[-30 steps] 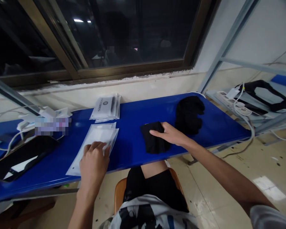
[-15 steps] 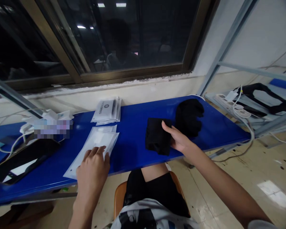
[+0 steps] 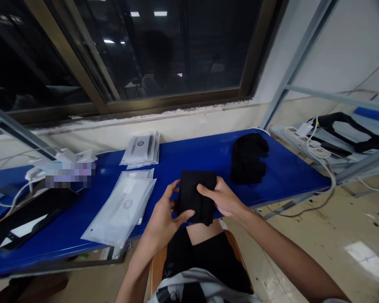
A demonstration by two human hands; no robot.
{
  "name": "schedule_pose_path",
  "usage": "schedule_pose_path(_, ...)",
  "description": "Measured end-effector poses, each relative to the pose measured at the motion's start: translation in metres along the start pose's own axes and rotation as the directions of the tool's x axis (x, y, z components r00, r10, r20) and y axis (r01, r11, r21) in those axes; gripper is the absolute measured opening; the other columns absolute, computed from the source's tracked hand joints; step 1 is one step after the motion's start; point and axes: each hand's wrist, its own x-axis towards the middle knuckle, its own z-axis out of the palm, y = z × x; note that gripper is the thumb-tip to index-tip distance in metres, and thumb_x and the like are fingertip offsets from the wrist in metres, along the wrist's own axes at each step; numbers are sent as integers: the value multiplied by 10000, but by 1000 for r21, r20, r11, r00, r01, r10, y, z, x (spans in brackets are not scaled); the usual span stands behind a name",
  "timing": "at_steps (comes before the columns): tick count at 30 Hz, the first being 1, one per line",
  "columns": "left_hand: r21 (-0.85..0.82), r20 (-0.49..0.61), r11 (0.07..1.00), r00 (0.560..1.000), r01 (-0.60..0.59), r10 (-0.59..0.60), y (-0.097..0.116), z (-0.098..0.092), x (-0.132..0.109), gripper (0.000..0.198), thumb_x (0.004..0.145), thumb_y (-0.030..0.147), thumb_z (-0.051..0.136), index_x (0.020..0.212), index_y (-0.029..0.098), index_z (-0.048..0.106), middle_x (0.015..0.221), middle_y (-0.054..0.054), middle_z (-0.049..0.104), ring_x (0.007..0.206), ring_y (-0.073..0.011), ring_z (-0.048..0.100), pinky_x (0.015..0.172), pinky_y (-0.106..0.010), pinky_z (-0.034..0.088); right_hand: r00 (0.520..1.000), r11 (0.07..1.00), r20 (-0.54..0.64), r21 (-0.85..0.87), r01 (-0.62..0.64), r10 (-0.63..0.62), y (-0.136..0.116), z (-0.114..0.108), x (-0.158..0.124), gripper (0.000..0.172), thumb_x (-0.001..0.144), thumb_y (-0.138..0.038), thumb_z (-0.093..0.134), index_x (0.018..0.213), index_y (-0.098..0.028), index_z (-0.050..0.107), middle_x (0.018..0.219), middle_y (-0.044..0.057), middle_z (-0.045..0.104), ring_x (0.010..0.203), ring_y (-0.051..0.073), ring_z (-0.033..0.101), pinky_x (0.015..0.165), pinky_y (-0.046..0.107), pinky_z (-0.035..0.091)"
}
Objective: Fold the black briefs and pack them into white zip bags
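A folded black cloth (image 3: pixel 194 195) is held between both hands over the front edge of the blue table. My left hand (image 3: pixel 164 216) grips its left side, thumb near the lower front corner and fingers behind. On the other side my right hand (image 3: pixel 224 195) holds it with the thumb across its face. To the left lie flat frosted plastic bags (image 3: pixel 123 206) with a printed logo, one overhanging the table's edge. Behind them is a stack of filled bags (image 3: pixel 140 149) with the same print. A loose heap of black cloth (image 3: pixel 249 158) rests at the right.
The blue table (image 3: pixel 196 151) runs below a dark window (image 3: pixel 177 50). At the left are a black tablet-like panel (image 3: pixel 31 219) and white plugs with cables (image 3: pixel 66 156). A grey metal frame (image 3: pixel 298 63) and a power strip (image 3: pixel 306 141) stand at the right.
My left hand has left the flat bags and taken hold of the folded black cloth. My right hand has brought that cloth left and closer to me.
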Motion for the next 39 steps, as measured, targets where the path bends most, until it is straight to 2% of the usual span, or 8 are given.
schedule_pose_path(3, 83, -2, 996, 1000, -22, 23, -7, -12, -4, 615, 877, 326, 663, 1449, 231, 456, 1234, -100, 659, 889, -179, 709, 766, -323, 602, 997, 999, -60, 23, -46, 48, -7, -8, 0, 458, 675, -495, 907, 973, -182, 758, 988, 69, 786, 976, 253, 737, 929, 394, 562)
schedule_pose_path(5, 309, -153, 951, 988, 12, 37, -12, -30, -11, 431, 929, 375, 596, 1330, 215, 585, 1152, -85, 696, 890, -197, 701, 775, -339, 591, 991, 997, -114, 47, -67, 72, -10, -13, -1, 449, 671, -493, 911, 967, -190, 761, 1004, 69, 788, 1010, 258, 735, 938, 390, 563)
schedule_pose_path(8, 682, -395, 697, 914, 223, 94, -24, -59, -21, 378, 951, 431, 554, 1188, 175, 700, 1131, -125, 708, 1043, -312, 659, 810, -416, 573, 984, 991, -137, 74, -107, 117, -12, -16, -2, 433, 647, -457, 931, 952, -195, 770, 1038, 75, 791, 1035, 261, 731, 929, 380, 569)
schedule_pose_path(11, 846, -357, 463, 925, 264, 126, -43, -79, -26, 378, 933, 379, 559, 1137, 130, 757, 1146, -180, 698, 1131, -387, 589, 893, -480, 541, 985, 987, -93, 83, -136, 144, -8, -12, -4, 442, 587, -366, 969, 951, -197, 784, 1047, 69, 794, 998, 245, 739, 916, 362, 572)
schedule_pose_path(22, 724, -195, 682, 980, 109, 50, -60, -106, -31, 356, 923, 432, 516, 916, 231, 809, 1050, -101, 755, 981, -277, 686, 743, -318, 553, 980, 975, -11, 106, -196, 198, 2, 6, -7, 470, 532, -291, 980, 938, -162, 782, 940, 74, 797, 894, 234, 753, 867, 350, 578)
schedule_pose_path(29, 834, -404, 468, 902, 294, 154, -32, -85, -43, 275, 1009, 307, 425, 1069, 230, 683, 1006, -40, 760, 639, -174, 673, 556, -277, 415, 980, 974, -56, 136, -179, 188, 8, 10, -9, 456, 548, -286, 974, 952, -194, 783, 977, 63, 798, 918, 240, 753, 876, 355, 578)
schedule_pose_path(35, 898, -348, 398, 858, 190, 377, -14, -48, -46, 258, 1006, 240, 518, 1192, 226, 697, 1185, -47, 702, 733, -150, 706, 548, -255, 440, 988, 980, 117, 161, -116, 98, -6, 32, -13, 465, 604, -313, 945, 1027, -211, 782, 1080, 64, 786, 988, 246, 745, 920, 376, 576)
schedule_pose_path(39, 904, -285, 423, 825, 62, 489, -10, -27, -45, 357, 1018, 211, 476, 1350, 204, 606, 1205, -84, 665, 759, -145, 706, 494, -226, 457, 963, 998, 264, -63, -27, 42, -12, 39, -5, 380, 650, -355, 907, 968, -181, 794, 963, 33, 789, 931, 244, 735, 878, 368, 573)
